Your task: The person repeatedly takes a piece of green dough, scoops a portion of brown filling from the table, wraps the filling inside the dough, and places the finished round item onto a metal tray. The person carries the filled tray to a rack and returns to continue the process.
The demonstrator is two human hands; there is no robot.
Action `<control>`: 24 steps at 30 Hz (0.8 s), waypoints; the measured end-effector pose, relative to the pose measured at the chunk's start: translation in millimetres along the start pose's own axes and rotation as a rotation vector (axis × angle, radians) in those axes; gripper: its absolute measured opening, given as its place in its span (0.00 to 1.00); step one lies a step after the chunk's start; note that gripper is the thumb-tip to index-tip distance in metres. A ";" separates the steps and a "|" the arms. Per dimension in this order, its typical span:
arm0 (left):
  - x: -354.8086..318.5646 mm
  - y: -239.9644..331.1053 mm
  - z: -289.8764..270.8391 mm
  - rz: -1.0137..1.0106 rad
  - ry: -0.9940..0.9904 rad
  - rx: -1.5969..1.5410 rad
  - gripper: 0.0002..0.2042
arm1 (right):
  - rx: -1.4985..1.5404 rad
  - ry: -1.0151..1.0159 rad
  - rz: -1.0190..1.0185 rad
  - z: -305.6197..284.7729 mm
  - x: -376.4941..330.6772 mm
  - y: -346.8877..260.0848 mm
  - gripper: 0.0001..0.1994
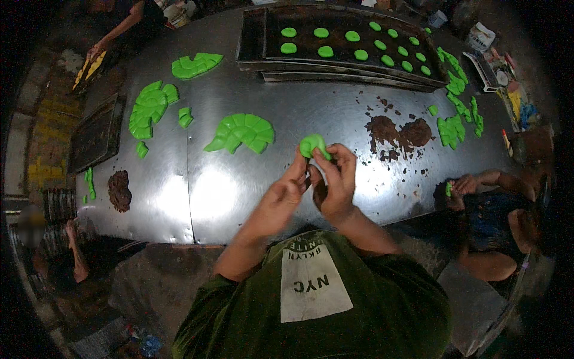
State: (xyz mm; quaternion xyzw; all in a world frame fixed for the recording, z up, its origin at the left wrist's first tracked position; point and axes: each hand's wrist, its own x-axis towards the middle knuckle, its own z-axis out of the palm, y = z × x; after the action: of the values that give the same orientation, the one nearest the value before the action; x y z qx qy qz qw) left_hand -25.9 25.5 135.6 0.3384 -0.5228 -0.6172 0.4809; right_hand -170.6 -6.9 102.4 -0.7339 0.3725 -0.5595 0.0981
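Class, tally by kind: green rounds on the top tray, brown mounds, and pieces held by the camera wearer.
Green rounds on top tray: 14
Brown mounds: 3
Green piece held by left hand and right hand: 1
Total: 18

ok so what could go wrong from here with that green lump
The green lump is held up off the table between the fingers of the left hand and right hand, so a loose pinch might drop it.

Brown crumbs lie scattered around the two brown mounds to the right; some could stick to the lump if it lands there.

The trays ahead are stacked unevenly, so a knock might shift the green rounds on top.
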 end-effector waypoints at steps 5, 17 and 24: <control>-20.8 6.0 -0.8 -0.039 0.258 -0.078 0.25 | 0.326 -0.182 0.310 -34.9 11.5 -14.2 0.14; -66.5 0.0 23.8 0.015 0.227 -0.204 0.08 | 0.981 -0.541 0.498 -70.7 14.4 -56.9 0.12; -60.3 -0.3 40.7 -0.069 0.625 -0.309 0.17 | 0.452 -0.339 0.262 -53.5 -20.1 -80.5 0.13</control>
State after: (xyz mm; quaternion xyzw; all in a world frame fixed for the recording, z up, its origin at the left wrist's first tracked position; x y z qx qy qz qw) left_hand -44.9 95.6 139.4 0.4514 -0.2389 -0.5716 0.6422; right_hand -185.2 77.5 151.5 -0.7220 0.3084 -0.4805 0.3908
